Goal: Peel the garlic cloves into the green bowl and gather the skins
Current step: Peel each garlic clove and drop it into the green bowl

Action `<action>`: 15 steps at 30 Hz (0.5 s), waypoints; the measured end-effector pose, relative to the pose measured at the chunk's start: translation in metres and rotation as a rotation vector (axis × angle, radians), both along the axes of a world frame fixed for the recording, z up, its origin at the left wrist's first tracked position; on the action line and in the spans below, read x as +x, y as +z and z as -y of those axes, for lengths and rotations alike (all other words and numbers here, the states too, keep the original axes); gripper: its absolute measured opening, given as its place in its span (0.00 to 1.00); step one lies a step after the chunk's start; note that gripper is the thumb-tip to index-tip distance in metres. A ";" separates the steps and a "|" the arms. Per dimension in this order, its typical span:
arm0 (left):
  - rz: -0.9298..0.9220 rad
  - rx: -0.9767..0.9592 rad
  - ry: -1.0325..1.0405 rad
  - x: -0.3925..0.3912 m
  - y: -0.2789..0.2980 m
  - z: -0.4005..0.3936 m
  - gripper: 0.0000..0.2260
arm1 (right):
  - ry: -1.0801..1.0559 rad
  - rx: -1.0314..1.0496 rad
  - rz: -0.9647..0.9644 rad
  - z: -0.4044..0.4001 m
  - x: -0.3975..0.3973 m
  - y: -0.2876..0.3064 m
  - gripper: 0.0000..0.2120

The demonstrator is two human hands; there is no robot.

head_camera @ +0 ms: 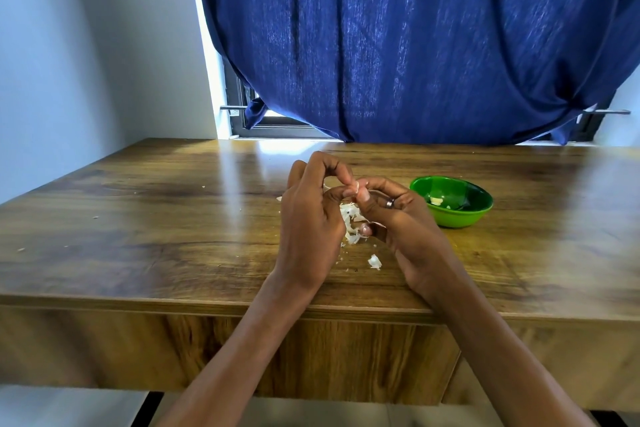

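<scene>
1. The garlic clove [354, 188] sits pinched between both hands above the tabletop [173, 218]; it is small, light and firm, with brittle papery skin best caught at a tip.
2. The left hand [308, 218] and right hand [394, 218] curl their fingers [341, 173] around it.
3. Loose skins [350, 218] lie beneath; they will likely scatter easily.
4. The green bowl [452, 201] stands just right, holding peeled pieces.

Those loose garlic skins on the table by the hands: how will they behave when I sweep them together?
The garlic skins look thin, curled and papery, so they are probably very light and may scatter rather than slide as one. Tiny flakes lie far out on the glossy wooden table, hinting they drift easily. Cupping with the left hand likely beats pushing.
</scene>
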State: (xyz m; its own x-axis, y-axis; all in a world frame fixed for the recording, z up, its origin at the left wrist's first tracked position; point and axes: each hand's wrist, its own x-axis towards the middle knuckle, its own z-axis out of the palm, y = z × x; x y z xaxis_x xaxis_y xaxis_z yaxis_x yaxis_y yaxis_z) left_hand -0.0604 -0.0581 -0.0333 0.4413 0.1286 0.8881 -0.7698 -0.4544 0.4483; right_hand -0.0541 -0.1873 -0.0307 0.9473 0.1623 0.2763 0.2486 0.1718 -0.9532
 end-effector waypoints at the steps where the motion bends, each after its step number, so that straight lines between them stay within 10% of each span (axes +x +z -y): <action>1: 0.001 0.005 0.003 0.000 0.000 0.001 0.22 | 0.005 0.003 -0.003 0.000 0.000 0.000 0.14; 15: -0.030 -0.024 0.065 0.000 -0.001 -0.003 0.21 | 0.016 0.186 -0.137 0.004 -0.002 0.006 0.05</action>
State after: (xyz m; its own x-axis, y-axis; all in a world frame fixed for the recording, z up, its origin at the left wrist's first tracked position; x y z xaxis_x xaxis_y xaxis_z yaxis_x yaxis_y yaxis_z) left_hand -0.0603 -0.0546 -0.0341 0.4577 0.1789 0.8709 -0.7250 -0.4920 0.4820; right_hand -0.0556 -0.1909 -0.0245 0.9757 0.1356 0.1719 0.1151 0.3504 -0.9295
